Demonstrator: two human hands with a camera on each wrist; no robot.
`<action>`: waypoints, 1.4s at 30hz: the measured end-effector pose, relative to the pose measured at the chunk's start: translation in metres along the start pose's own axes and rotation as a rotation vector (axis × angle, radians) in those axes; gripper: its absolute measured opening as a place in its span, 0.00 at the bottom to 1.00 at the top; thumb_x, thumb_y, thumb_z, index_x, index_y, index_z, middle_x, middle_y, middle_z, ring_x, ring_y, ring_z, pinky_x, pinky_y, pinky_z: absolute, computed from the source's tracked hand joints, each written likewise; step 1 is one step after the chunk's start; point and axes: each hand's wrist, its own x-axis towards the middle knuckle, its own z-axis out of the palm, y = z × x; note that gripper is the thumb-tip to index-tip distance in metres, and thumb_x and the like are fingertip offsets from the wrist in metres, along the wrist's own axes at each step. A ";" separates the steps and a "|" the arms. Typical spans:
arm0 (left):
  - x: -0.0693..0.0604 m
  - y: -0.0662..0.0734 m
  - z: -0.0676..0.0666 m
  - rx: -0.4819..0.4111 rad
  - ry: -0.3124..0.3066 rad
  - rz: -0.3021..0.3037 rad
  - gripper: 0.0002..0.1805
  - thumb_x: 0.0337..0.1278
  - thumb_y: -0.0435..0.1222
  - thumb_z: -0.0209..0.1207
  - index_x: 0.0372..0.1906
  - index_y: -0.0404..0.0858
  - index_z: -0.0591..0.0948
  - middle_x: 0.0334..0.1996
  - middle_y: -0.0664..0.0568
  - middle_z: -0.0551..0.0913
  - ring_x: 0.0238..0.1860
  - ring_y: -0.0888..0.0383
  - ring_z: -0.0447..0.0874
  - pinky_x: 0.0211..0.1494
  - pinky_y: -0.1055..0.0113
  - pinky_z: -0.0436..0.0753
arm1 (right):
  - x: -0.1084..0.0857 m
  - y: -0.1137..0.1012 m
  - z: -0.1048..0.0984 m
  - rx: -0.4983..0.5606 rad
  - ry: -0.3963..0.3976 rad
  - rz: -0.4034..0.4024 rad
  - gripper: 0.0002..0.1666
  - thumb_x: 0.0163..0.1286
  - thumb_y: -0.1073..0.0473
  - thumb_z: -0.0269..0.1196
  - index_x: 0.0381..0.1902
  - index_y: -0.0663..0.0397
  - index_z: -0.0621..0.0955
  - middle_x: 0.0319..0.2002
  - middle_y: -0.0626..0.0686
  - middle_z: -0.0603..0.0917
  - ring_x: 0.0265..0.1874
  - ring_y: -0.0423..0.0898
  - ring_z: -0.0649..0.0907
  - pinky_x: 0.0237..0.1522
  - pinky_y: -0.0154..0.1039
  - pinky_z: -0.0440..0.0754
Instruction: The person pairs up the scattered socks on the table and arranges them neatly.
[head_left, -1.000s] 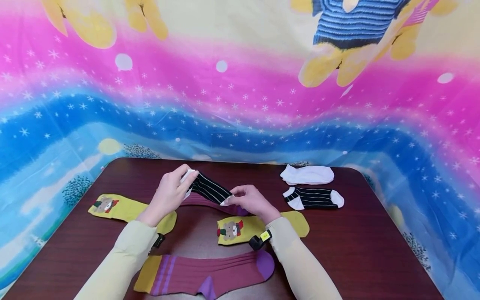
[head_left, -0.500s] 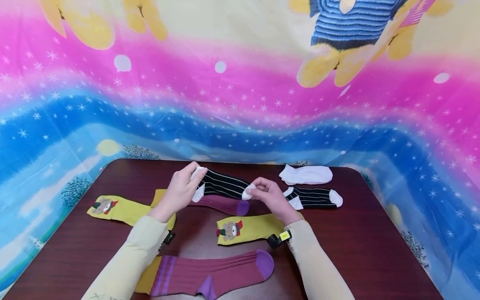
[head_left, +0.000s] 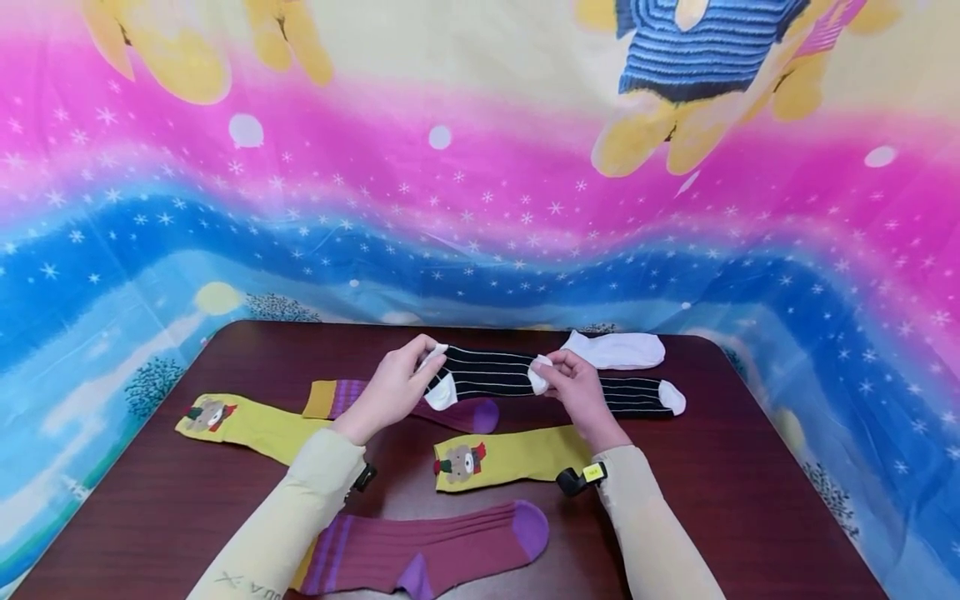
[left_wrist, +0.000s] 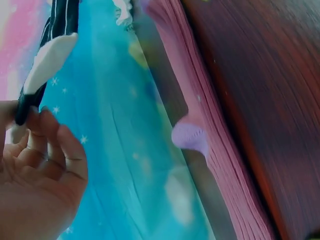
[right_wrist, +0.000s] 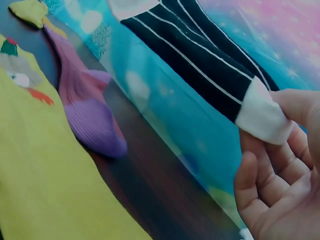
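Note:
A black ankle sock (head_left: 487,372) with thin white stripes and a white heel and toe is stretched between both hands above the table. My left hand (head_left: 395,383) pinches its cuff end near the white heel. The white toe is pinched by my right hand (head_left: 579,395), thumb on one side and fingers on the other, as the right wrist view also shows. Behind the right hand lies a second black striped sock (head_left: 637,397), partly hidden. A purple sock (head_left: 465,415) with a mustard cuff lies below the held one, part of it behind the left hand.
On the dark table (head_left: 720,500) lie a yellow bear sock (head_left: 255,423) at left, another yellow bear sock (head_left: 517,457) in the middle, and a larger purple sock (head_left: 450,546) in front. White socks (head_left: 618,350) lie at the back right, near a printed cloth backdrop (head_left: 465,208).
Both hands have moved to the right with the black striped sock. It has gone from slanting to nearly level, with its white heel and toe now showing more fully.

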 end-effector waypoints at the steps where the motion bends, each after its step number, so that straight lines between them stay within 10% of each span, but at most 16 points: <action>1: 0.001 0.001 0.002 0.003 -0.009 0.001 0.07 0.79 0.39 0.53 0.50 0.41 0.77 0.24 0.53 0.73 0.21 0.56 0.68 0.30 0.60 0.72 | 0.000 0.000 -0.003 -0.007 0.018 0.002 0.13 0.71 0.59 0.69 0.43 0.61 0.78 0.35 0.50 0.85 0.31 0.43 0.82 0.36 0.36 0.81; 14: 0.015 0.017 0.032 -0.043 -0.034 0.017 0.12 0.78 0.35 0.53 0.59 0.38 0.77 0.42 0.50 0.83 0.38 0.56 0.81 0.41 0.60 0.80 | 0.000 -0.012 -0.045 -0.097 0.149 -0.003 0.13 0.68 0.56 0.71 0.40 0.55 0.79 0.28 0.45 0.82 0.25 0.39 0.77 0.35 0.38 0.80; 31: 0.031 0.035 0.069 -0.158 -0.120 0.037 0.12 0.74 0.29 0.54 0.56 0.40 0.69 0.44 0.50 0.78 0.37 0.54 0.83 0.42 0.62 0.81 | -0.007 -0.025 -0.095 -0.090 0.171 0.040 0.07 0.74 0.61 0.61 0.44 0.59 0.77 0.37 0.50 0.79 0.28 0.40 0.77 0.31 0.33 0.80; 42: 0.038 0.048 0.086 -0.094 -0.165 0.045 0.09 0.73 0.28 0.55 0.50 0.40 0.82 0.47 0.52 0.81 0.34 0.58 0.82 0.41 0.66 0.80 | -0.015 -0.027 -0.117 -0.048 0.207 0.051 0.05 0.76 0.59 0.61 0.45 0.53 0.79 0.40 0.49 0.78 0.28 0.39 0.79 0.32 0.31 0.80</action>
